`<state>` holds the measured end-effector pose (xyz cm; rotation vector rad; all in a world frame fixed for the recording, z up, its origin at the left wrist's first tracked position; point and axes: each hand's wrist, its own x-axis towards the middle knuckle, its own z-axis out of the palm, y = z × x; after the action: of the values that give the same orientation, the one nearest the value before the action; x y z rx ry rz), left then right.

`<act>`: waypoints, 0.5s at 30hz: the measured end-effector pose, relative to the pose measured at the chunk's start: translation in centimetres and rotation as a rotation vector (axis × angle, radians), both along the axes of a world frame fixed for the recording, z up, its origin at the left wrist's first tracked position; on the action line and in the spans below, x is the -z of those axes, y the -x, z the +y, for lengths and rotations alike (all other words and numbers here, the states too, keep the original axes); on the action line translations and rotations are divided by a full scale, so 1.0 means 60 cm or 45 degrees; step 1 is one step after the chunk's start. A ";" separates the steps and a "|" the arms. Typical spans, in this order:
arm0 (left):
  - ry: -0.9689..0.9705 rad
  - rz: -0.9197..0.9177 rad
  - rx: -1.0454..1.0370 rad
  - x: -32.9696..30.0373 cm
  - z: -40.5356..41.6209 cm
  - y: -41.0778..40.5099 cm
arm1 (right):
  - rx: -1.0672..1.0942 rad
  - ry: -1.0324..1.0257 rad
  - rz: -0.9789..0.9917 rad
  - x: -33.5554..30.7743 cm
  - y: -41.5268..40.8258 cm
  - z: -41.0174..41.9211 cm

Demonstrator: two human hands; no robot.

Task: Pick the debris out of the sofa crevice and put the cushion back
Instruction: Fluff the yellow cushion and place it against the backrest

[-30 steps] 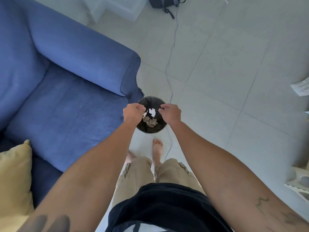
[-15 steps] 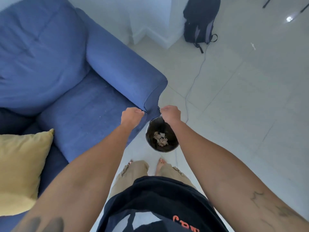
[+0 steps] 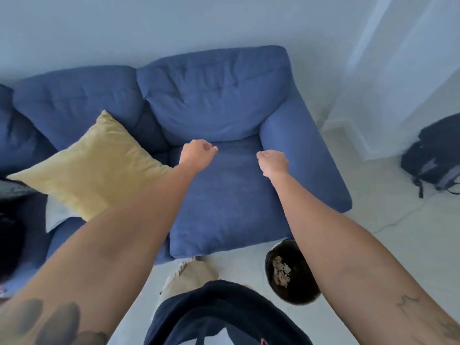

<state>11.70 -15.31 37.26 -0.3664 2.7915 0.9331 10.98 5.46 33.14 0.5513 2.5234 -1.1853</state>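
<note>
The blue sofa [image 3: 306,155] fills the middle of the head view, with its seat cushion [image 3: 229,210] lying flat in place. My left hand [image 3: 198,155] hovers over the cushion's back left part, fingers curled closed with nothing seen in them. My right hand [image 3: 272,161] is held over the back right part near the armrest, also closed and empty. A dark bin [image 3: 296,282] stands on the floor by the sofa's front right corner, partly behind my right forearm, with crumpled beige debris [image 3: 281,271] inside.
A yellow throw pillow [image 3: 97,165] leans on the seat to the left. A dark backpack [image 3: 433,155] sits on the floor at the right by a white wall corner, with a thin cable trailing across the pale tiles. My legs stand close to the sofa front.
My view has swung up from the bin to the sofa. Both hands moved from above the bin to over the seat cushion, still closed.
</note>
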 end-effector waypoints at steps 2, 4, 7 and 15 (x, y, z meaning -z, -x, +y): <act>0.038 0.039 -0.079 -0.011 -0.071 0.008 | -0.062 0.040 0.034 -0.012 0.030 -0.068; 0.052 0.044 -0.168 -0.012 -0.143 0.015 | -0.130 0.074 0.073 -0.017 0.057 -0.138; 0.026 0.020 -0.304 -0.001 -0.249 0.020 | -0.175 0.157 0.069 -0.014 0.095 -0.246; -0.094 -0.140 -0.714 0.066 -0.518 0.018 | -0.408 0.151 -0.004 0.009 0.173 -0.534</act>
<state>10.63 -46.40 33.32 -1.1893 2.5799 1.0712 0.59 -26.60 32.61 0.1124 2.4025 -1.1977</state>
